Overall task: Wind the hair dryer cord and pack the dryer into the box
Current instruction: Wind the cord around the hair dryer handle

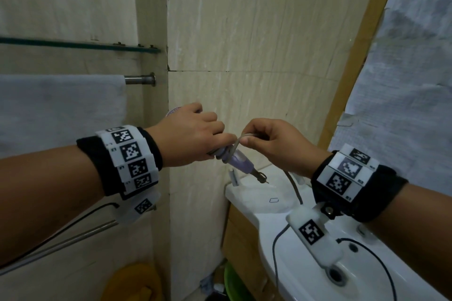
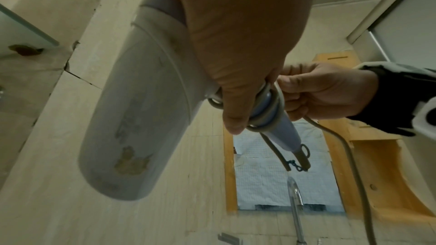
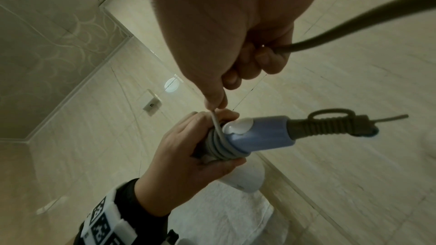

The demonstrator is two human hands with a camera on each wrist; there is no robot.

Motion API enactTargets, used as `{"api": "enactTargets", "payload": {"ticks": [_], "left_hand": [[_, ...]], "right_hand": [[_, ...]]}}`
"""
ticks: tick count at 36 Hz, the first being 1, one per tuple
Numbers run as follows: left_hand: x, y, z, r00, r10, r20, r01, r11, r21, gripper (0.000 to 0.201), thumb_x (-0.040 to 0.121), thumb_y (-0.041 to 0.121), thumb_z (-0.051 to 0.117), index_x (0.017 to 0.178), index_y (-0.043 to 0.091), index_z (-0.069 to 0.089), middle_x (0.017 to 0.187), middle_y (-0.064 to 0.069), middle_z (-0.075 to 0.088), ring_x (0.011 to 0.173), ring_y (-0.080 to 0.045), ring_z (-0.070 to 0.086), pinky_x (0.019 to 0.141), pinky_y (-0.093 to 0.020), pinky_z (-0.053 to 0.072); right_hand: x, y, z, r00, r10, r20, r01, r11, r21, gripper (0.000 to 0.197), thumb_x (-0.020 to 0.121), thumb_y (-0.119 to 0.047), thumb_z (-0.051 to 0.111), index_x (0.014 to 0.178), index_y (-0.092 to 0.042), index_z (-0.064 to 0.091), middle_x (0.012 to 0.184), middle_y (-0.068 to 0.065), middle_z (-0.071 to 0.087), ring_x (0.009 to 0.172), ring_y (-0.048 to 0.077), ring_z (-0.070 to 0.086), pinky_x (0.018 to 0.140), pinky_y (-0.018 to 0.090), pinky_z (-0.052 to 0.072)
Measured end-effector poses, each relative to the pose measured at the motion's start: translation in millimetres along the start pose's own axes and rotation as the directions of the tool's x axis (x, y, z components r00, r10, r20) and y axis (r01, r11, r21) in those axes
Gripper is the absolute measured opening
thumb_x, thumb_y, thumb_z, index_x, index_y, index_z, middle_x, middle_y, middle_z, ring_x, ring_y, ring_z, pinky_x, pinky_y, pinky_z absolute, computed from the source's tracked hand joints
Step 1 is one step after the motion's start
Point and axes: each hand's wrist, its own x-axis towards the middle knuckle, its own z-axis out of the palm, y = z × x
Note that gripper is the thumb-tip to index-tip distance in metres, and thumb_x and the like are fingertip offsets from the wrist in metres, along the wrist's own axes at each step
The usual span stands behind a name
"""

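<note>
My left hand (image 1: 195,134) grips the hair dryer (image 2: 139,103) at the top of its lilac handle (image 1: 241,162), in front of the tiled wall. The pale barrel shows large in the left wrist view. Several turns of grey cord (image 3: 218,146) lie wound round the handle under my left fingers (image 3: 200,141). My right hand (image 1: 271,142) pinches the cord (image 1: 241,138) just right of the handle and holds it taut. The loose rest of the cord (image 1: 294,186) hangs down toward the sink. No box is in view.
A white sink (image 1: 281,230) with a drain (image 1: 336,273) sits below my right arm, its tap (image 2: 296,206) seen from the left wrist. A towel (image 1: 61,102) hangs on a rail at left under a glass shelf (image 1: 80,45). Yellow and green tubs (image 1: 137,283) stand on the floor.
</note>
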Motion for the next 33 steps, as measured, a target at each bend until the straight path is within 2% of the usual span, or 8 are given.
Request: {"api": "enactTargets", "payload": {"ticks": [2, 5, 10, 16, 18, 21, 25, 33], "left_hand": [[-1, 1, 1, 1.000, 0.009, 0.001, -0.009, 1.000, -0.007, 0.032, 0.088, 0.034, 0.061, 0.117, 0.021, 0.056, 0.087, -0.002, 0.064, 0.075, -0.024, 0.058, 0.067, -0.038, 0.045], [-3, 3, 2, 1.000, 0.014, 0.000, -0.014, 0.999, -0.030, 0.033, 0.090, 0.035, 0.055, 0.120, 0.021, 0.052, 0.091, -0.002, 0.066, 0.078, -0.024, 0.059, 0.068, -0.038, 0.046], [-3, 6, 0, 1.000, 0.002, -0.028, -0.004, 0.997, -0.082, 0.037, 0.091, 0.039, 0.051, 0.120, 0.017, 0.055, 0.092, -0.002, 0.069, 0.076, -0.023, 0.061, 0.067, -0.037, 0.048], [-6, 5, 3, 0.995, 0.058, -0.080, -0.065, 0.994, -0.085, 0.054, 0.090, 0.038, 0.058, 0.139, 0.024, 0.039, 0.089, -0.003, 0.068, 0.073, -0.022, 0.062, 0.063, -0.036, 0.049], [-5, 5, 3, 0.995, 0.067, -0.069, -0.073, 0.994, -0.077, 0.054, 0.089, 0.039, 0.059, 0.137, 0.027, 0.039, 0.090, -0.003, 0.068, 0.075, -0.023, 0.062, 0.064, -0.036, 0.050], [-5, 5, 2, 0.997, 0.056, -0.046, -0.060, 0.994, -0.091, 0.048, 0.089, 0.041, 0.055, 0.134, 0.028, 0.041, 0.092, -0.004, 0.068, 0.077, -0.023, 0.063, 0.066, -0.036, 0.051], [-5, 4, -1, 0.999, 0.007, -0.032, -0.012, 0.990, -0.142, 0.046, 0.090, 0.042, 0.049, 0.134, 0.030, 0.042, 0.096, -0.003, 0.068, 0.081, -0.023, 0.063, 0.067, -0.037, 0.051], [-4, 0, -6, 0.996, -0.089, -0.030, 0.081, 0.975, -0.209, 0.043, 0.090, 0.049, 0.048, 0.130, 0.031, 0.048, 0.098, 0.001, 0.069, 0.084, -0.021, 0.063, 0.068, -0.036, 0.051]], "right_hand": [[0, 1, -1, 1.000, 0.025, -0.008, -0.024, 0.998, 0.054, 0.009, 0.087, -0.024, 0.066, 0.084, -0.017, 0.063, 0.065, 0.000, 0.057, 0.059, 0.010, 0.050, 0.060, 0.027, 0.045], [1, 4, -2, 0.997, 0.076, -0.011, -0.074, 0.989, 0.130, 0.015, 0.084, -0.023, 0.070, 0.086, -0.016, 0.057, 0.059, -0.006, 0.049, 0.049, 0.004, 0.041, 0.049, 0.018, 0.038], [3, 10, -2, 0.988, 0.150, 0.043, -0.156, 0.967, 0.202, 0.019, 0.082, -0.022, 0.073, 0.082, -0.018, 0.054, 0.066, 0.000, 0.048, 0.062, 0.013, 0.043, 0.054, 0.022, 0.039], [5, 17, -2, 0.978, 0.184, 0.097, -0.205, 0.936, 0.286, 0.017, 0.080, -0.023, 0.073, 0.082, -0.016, 0.058, 0.067, 0.001, 0.056, 0.059, 0.015, 0.044, 0.055, 0.034, 0.038], [5, 19, -3, 0.977, 0.185, 0.109, -0.210, 0.927, 0.309, 0.014, 0.082, -0.019, 0.072, 0.080, -0.016, 0.058, 0.065, -0.002, 0.056, 0.058, 0.012, 0.046, 0.056, 0.030, 0.039], [5, 19, -3, 0.976, 0.178, 0.121, -0.209, 0.921, 0.329, 0.010, 0.085, -0.015, 0.069, 0.082, -0.016, 0.060, 0.071, -0.003, 0.062, 0.064, 0.009, 0.054, 0.062, 0.027, 0.046], [5, 22, -4, 0.970, 0.195, 0.148, -0.236, 0.904, 0.357, 0.003, 0.091, -0.014, 0.062, 0.088, -0.015, 0.064, 0.085, 0.003, 0.069, 0.080, 0.012, 0.063, 0.079, 0.034, 0.050], [0, 29, -9, 0.941, 0.304, 0.148, -0.338, 0.848, 0.407, 0.027, 0.100, -0.024, 0.044, 0.107, -0.010, 0.066, 0.097, 0.001, 0.072, 0.093, 0.018, 0.068, 0.086, 0.032, 0.052]]}}
